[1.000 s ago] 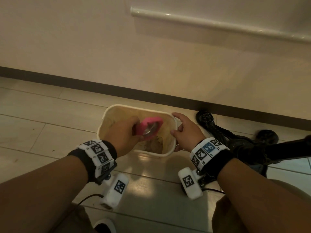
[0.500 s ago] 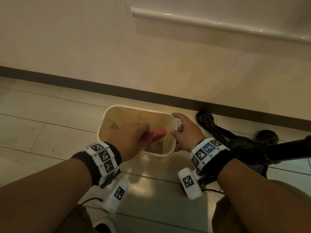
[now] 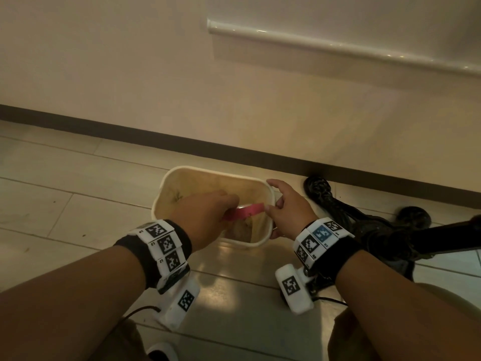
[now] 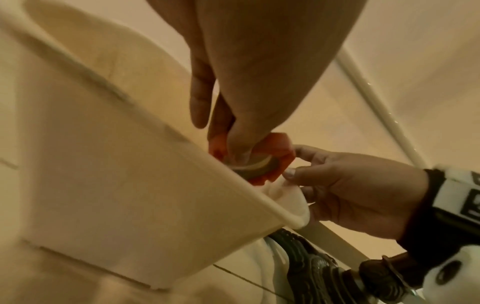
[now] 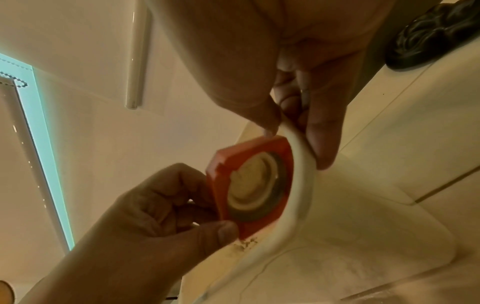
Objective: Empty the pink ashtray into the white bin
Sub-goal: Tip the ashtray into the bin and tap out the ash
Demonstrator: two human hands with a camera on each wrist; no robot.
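The white bin [image 3: 166, 183] stands on the floor by the wall, with litter at its bottom. Over its right half my left hand [image 3: 231, 209] grips the pink ashtray [image 3: 247, 211], which shows edge-on and is turned with its hollow downward. In the right wrist view the ashtray [image 5: 254, 185] shows its metal bowl, held by my left hand [image 5: 168, 209] close against the bin's rim [image 5: 298, 185], where some crumbs cling. My right hand [image 3: 273, 201] pinches the bin's right rim, thumb inside. The left wrist view shows the ashtray [image 4: 280, 152] just above the bin's wall [image 4: 103, 164].
A black ornate furniture foot [image 3: 320, 194] and its stand lie on the floor right of the bin. A dark baseboard [image 3: 130, 130] runs along the wall behind. A white rod [image 3: 338, 48] hangs on the wall above. A shoe tip [image 3: 161, 353] shows at the bottom.
My left hand has turned the ashtray from tilted, with its bowl showing, to face down, and moved it towards the bin's right rim. The right hand has stayed on the rim.
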